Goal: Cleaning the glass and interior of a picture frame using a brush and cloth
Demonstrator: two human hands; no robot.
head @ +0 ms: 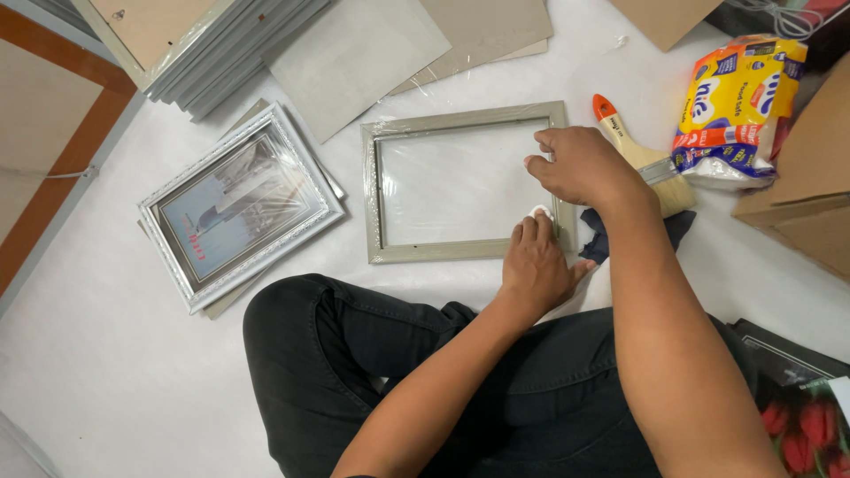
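Far left, we see a brown-edged board [53, 133] by the white floor [106, 372]. Top left: stack of frames [212, 53], leaning. Below it a silver frame [239, 208] with a picture inside, lying flat on a backing sheet.

Top centre: grey sheets [372, 44] and tan boards [496, 26], overlapping.

Centre: grey frame [460, 119], empty, wrapped in clear film, flat on the floor just ahead of our knees in black trousers [354, 372].

Our left hand [536, 265] lies on the frame's lower right corner, fingers pressed together on a small white wad [540, 212]. Our right hand [580, 164] sits curled on the frame's right rail, fingertips pinching at the edge; what it grips, we cannot tell.

Just right of the frame: dark cloth [598, 239], partly under our right forearm. Beside it a brush [637, 155], orange-tipped handle, bristles toward us. A yellow packet [735, 97] overlaps the brush's ferrule. Far right: cardboard box [806, 186]. Bottom right: dark frame with a print of red tulips [810, 425]
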